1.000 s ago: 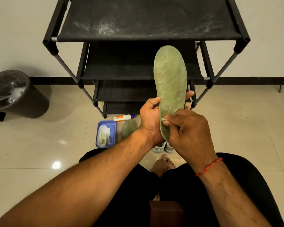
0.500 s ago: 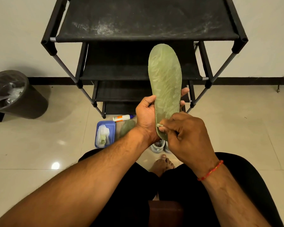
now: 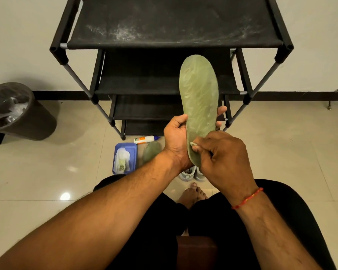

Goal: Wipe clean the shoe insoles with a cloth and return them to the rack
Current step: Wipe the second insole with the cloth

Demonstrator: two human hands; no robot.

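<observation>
Glossy cream floor tiles [image 3: 281,162] are running back to a pale wall [image 3: 18,45]; a person is sitting before them, both arms reaching forward.

1. Rack [image 3: 172,22]: black, fabric shelves, standing beyond both hands; its top shelf is showing pale dusty streaks.
2. Insole [image 3: 199,94]: green, being held upright in the air in front of the rack, toe end pointing away from the hands.
3. Left hand [image 3: 176,141]: grasping the insole's lower half, thumb curling over the near edge, fingertips showing round the far edge.
4. Right hand [image 3: 222,158]: just right of the left one, pinching a small pale wad of cloth [image 3: 193,144] and pressing it against the insole near the heel. A red thread [image 3: 248,197] is circling this wrist.
5. Second insole [image 3: 152,153]: green, lying on the floor just left of the left wrist.
6. Tray [image 3: 134,152]: blue, lying left of the second insole, holding pale wrappings.
7. Glue bottle [image 3: 146,139]: white, lying beyond the tray.
8. Shoes [image 3: 189,174]: pale, partly showing on the floor beneath the hands; a bare foot [image 3: 192,193] is resting just nearer.
9. Bin [image 3: 27,123]: dark, standing well off to the left of the left hand.
</observation>
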